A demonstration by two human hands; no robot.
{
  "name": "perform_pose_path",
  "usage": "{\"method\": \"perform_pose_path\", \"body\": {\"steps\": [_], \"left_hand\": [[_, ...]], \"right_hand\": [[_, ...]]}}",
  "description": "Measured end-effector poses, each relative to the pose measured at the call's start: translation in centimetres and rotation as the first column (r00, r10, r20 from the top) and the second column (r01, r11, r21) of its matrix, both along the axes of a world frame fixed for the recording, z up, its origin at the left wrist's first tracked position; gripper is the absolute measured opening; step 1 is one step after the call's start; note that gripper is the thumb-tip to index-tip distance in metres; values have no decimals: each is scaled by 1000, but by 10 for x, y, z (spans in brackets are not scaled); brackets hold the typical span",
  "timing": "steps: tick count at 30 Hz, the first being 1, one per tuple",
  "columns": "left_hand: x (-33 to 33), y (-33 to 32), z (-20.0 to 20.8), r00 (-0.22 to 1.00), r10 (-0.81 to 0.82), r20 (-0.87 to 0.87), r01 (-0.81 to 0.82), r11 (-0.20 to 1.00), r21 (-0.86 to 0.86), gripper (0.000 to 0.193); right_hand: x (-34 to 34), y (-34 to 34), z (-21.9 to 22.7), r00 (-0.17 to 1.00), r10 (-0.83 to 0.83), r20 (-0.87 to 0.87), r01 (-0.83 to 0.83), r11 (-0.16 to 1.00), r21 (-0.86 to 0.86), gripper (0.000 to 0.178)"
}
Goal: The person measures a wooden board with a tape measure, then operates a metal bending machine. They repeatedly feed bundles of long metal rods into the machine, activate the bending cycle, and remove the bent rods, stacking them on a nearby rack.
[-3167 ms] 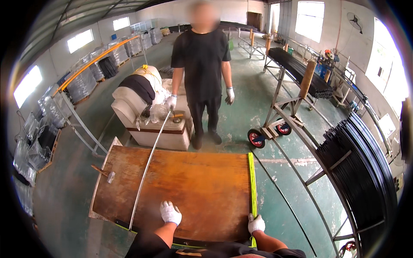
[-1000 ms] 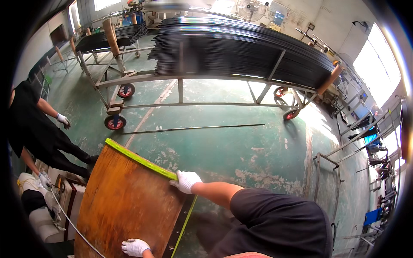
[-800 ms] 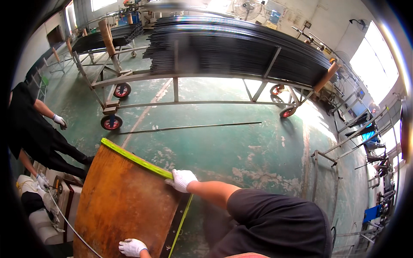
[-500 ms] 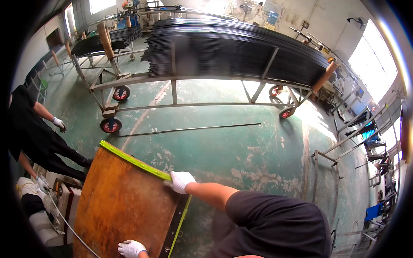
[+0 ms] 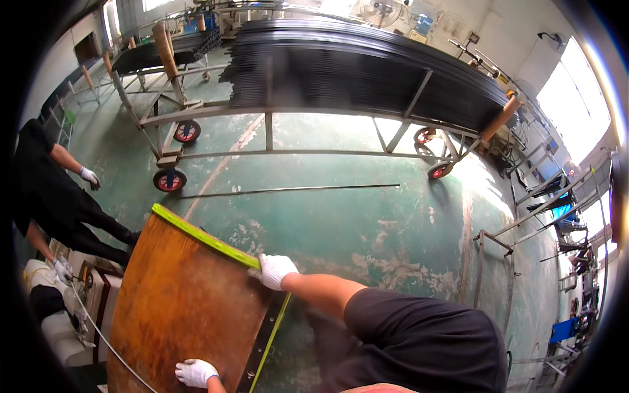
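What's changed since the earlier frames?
The view swung right: the stack of black bars now spans the top, the co-worker is at the left edge, the hammer out of frame. No visible grab or release. Unchanged: left hand on the brown board, right hand at its yellow-green strip.

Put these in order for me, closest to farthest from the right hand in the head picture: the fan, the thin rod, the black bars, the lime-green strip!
1. Lime-green strip: at the right hand, along the board's edge.
2. Thin rod: on the floor, past the board.
3. Black bars: on the rack, beyond the rod.
4. Fan: behind the bars.
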State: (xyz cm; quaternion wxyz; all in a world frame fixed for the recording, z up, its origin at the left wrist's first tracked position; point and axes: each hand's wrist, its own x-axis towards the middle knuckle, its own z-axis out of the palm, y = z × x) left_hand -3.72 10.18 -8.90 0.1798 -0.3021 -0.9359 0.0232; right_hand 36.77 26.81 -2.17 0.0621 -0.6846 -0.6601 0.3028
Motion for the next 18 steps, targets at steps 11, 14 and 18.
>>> {"method": "perform_pose_path", "body": {"steps": [11,14,18], "left_hand": [[0,-1,24,988,-40,152,31,998,62,26],[-3,-12,22,988,-51,147,36,995,98,28],[-2,-7,21,987,-71,145,53,991,122,28]], "right_hand": [[-14,-3,-25,994,10,109,-18,997,77,59],[-17,-3,-29,989,51,138,-64,993,95,60],[-16,-1,-28,986,44,158,-60,993,97,63]]}}
